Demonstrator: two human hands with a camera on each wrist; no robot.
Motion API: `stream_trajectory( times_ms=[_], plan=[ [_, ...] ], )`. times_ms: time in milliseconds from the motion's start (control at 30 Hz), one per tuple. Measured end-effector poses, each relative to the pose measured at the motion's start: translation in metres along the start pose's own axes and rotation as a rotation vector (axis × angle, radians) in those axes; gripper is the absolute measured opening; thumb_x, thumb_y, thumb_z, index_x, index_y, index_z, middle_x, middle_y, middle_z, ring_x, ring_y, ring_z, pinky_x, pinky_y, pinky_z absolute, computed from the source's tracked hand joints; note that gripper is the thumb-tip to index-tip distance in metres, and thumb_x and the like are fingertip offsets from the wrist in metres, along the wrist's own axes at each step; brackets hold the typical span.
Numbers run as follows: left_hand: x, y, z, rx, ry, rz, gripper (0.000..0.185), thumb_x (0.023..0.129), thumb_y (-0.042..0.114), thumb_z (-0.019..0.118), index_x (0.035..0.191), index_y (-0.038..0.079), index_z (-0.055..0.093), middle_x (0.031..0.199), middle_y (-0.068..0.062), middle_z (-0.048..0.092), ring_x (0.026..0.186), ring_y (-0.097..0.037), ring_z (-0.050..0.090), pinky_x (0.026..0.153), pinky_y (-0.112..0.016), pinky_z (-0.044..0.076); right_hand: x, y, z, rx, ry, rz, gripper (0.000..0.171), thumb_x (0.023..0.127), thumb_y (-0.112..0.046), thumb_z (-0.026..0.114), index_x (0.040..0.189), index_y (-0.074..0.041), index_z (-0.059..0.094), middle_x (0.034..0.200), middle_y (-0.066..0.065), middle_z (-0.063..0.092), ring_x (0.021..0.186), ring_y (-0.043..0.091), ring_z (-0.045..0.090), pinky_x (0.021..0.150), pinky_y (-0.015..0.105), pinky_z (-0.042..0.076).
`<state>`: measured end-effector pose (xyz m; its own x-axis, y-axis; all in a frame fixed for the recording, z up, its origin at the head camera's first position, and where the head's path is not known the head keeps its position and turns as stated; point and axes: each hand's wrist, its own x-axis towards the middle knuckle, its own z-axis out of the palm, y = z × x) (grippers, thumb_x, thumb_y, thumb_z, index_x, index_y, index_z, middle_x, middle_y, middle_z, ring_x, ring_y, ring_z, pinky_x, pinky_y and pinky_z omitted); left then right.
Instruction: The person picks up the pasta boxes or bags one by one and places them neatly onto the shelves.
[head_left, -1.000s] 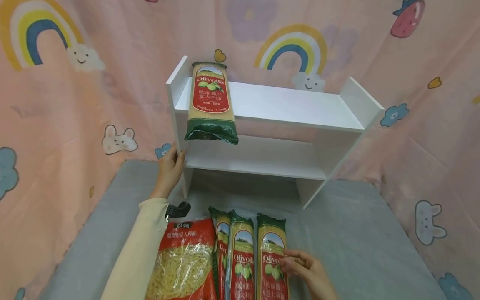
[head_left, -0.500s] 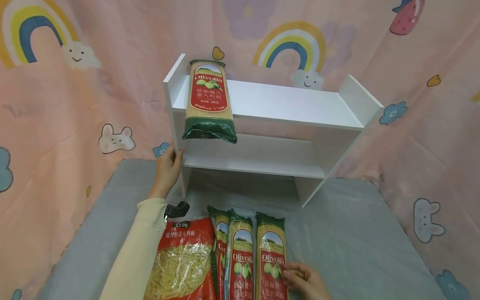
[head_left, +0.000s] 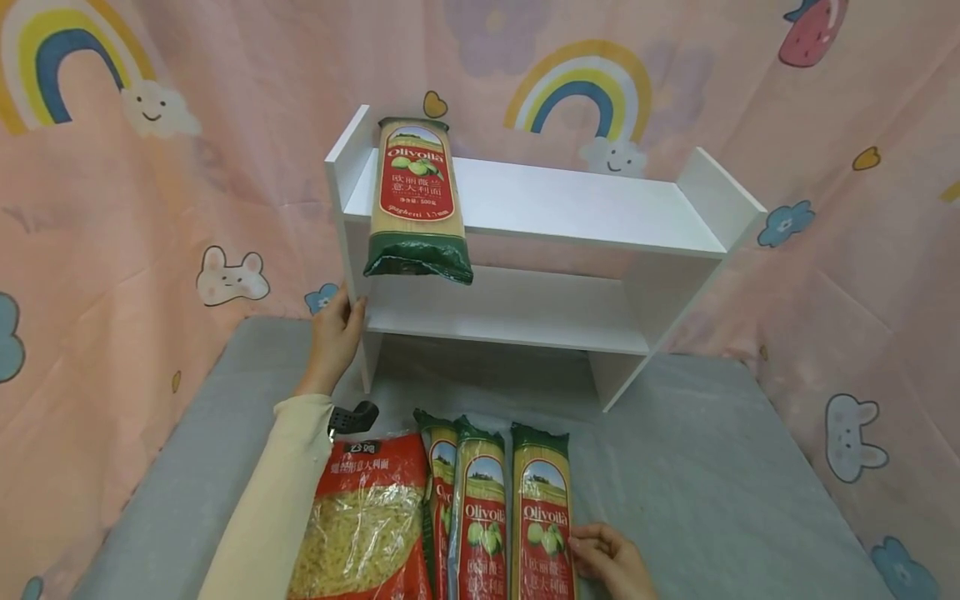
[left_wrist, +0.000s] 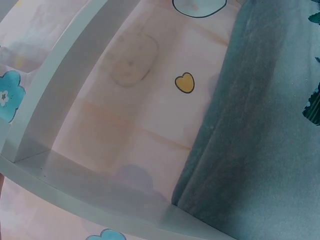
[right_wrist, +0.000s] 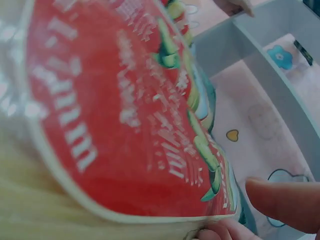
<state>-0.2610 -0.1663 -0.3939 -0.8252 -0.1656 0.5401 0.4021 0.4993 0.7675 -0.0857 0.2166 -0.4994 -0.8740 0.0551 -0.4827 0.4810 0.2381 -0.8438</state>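
Observation:
My left hand grips the left side panel of the white two-tier shelf, thumb in front. The right wrist view shows part of that hand on the shelf, too. My right hand is at the right edge of the rightmost spaghetti pack, which lies face up. In the right wrist view its fingertips touch a pack's edge, while the thumb stands apart. Another spaghetti pack rests at the upper tier's left end, its green lower end jutting over the front.
Left of the rightmost pack lie two more spaghetti packs, one partly covered. Beside them is a red bag of spiral pasta. A grey cloth covers the table; a pink patterned curtain hangs behind.
My right hand has shifted slightly lower along the spaghetti pack's right edge. The left hand keeps its grip on the shelf; the whole head view has tilted a little.

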Motion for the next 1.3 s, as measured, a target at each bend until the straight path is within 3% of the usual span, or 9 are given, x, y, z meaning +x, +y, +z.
stream_trajectory(
  times_ms=[367,633,867,1033,1200,1300],
  plan=[
    [0.001,0.001,0.000,-0.039,-0.001,-0.012,0.032,0.097,0.005,0.050,0.127,-0.006,0.054,0.111,-0.029,0.061,0.093,-0.037,0.061,0.073,-0.050,0.049,0.001,0.000,0.000,-0.012,0.027,-0.018,0.035,0.092,-0.020,0.061,0.107,0.011,0.057,0.080,0.005,0.061,0.071,0.017,0.060,0.066,0.032,0.052],
    [0.000,0.001,0.000,-0.041,-0.003,-0.039,0.033,0.097,0.006,0.051,0.129,-0.005,0.053,0.111,-0.028,0.062,0.093,-0.036,0.061,0.074,-0.049,0.049,0.001,-0.002,0.001,-0.095,0.055,0.012,0.040,0.088,-0.018,0.065,0.110,0.015,0.055,0.081,0.006,0.063,0.074,0.018,0.060,0.068,0.036,0.051],
    [0.000,-0.001,0.001,-0.049,0.022,-0.021,0.028,0.096,0.004,0.052,0.122,-0.007,0.057,0.105,-0.028,0.063,0.088,-0.035,0.062,0.071,-0.047,0.050,0.001,-0.005,-0.003,-0.136,-0.080,0.050,0.041,0.088,-0.019,0.065,0.106,0.016,0.055,0.084,0.008,0.067,0.078,0.021,0.063,0.071,0.038,0.052],
    [0.000,-0.001,0.001,-0.037,0.021,-0.011,0.027,0.096,0.005,0.052,0.120,-0.006,0.058,0.100,-0.027,0.064,0.082,-0.034,0.062,0.067,-0.038,0.049,-0.003,-0.002,-0.005,-0.069,-0.183,0.054,0.038,0.087,-0.020,0.067,0.102,0.013,0.056,0.083,0.007,0.066,0.077,0.019,0.064,0.070,0.037,0.053],
    [0.000,0.000,0.001,-0.043,0.015,-0.014,0.027,0.096,0.005,0.052,0.120,-0.007,0.058,0.101,-0.027,0.064,0.082,-0.033,0.062,0.067,-0.032,0.048,-0.006,0.000,0.001,-0.055,-0.161,0.022,0.038,0.086,-0.018,0.069,0.101,0.013,0.054,0.081,0.008,0.063,0.072,0.017,0.062,0.068,0.035,0.053],
    [-0.001,0.000,0.000,-0.045,0.010,-0.018,0.029,0.097,0.005,0.052,0.123,-0.006,0.057,0.102,-0.027,0.064,0.083,-0.032,0.061,0.065,-0.028,0.046,-0.008,-0.002,0.003,-0.029,-0.150,0.047,0.039,0.086,-0.017,0.069,0.103,0.014,0.053,0.082,0.009,0.063,0.072,0.018,0.063,0.068,0.036,0.054]
  ],
)
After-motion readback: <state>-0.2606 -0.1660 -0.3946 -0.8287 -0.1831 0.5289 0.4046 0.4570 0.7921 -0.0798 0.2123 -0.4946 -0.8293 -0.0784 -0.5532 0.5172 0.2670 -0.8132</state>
